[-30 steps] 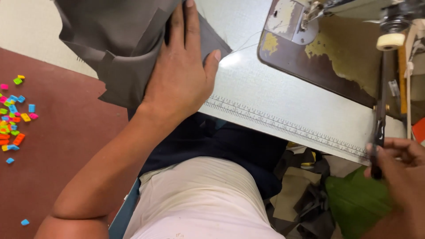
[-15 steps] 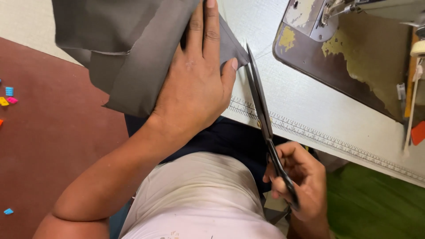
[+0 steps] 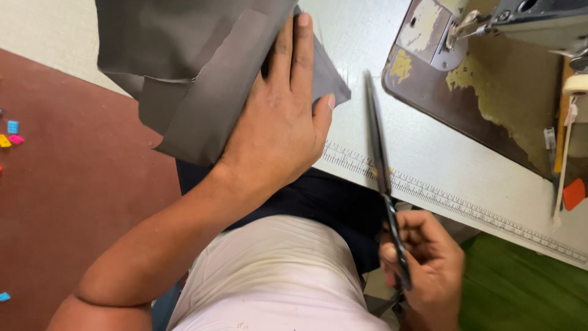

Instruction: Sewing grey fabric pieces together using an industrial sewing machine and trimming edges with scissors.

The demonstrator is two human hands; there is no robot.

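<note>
My left hand (image 3: 278, 125) lies flat, fingers together, pressing a folded grey cloth (image 3: 190, 67) onto the white table (image 3: 429, 147) at its front edge. Part of the cloth hangs over the table's left side. My right hand (image 3: 422, 263) grips the handles of long black scissors (image 3: 380, 159) below the table edge. The blades are closed and point away from me, their tip just right of the cloth's corner. The scissors do not touch the cloth.
A sewing machine (image 3: 527, 18) stands on its worn brown base (image 3: 484, 92) at the back right. A ruler strip (image 3: 453, 205) runs along the table's front edge. Small coloured bits (image 3: 11, 133) lie on the red-brown floor (image 3: 73, 202) at left. Green cloth (image 3: 520, 288) lies lower right.
My right hand picked up the scissors from the right and brought them toward the cloth. They now stand a little farther right of my left hand. The left hand stays pressed on the cloth.
</note>
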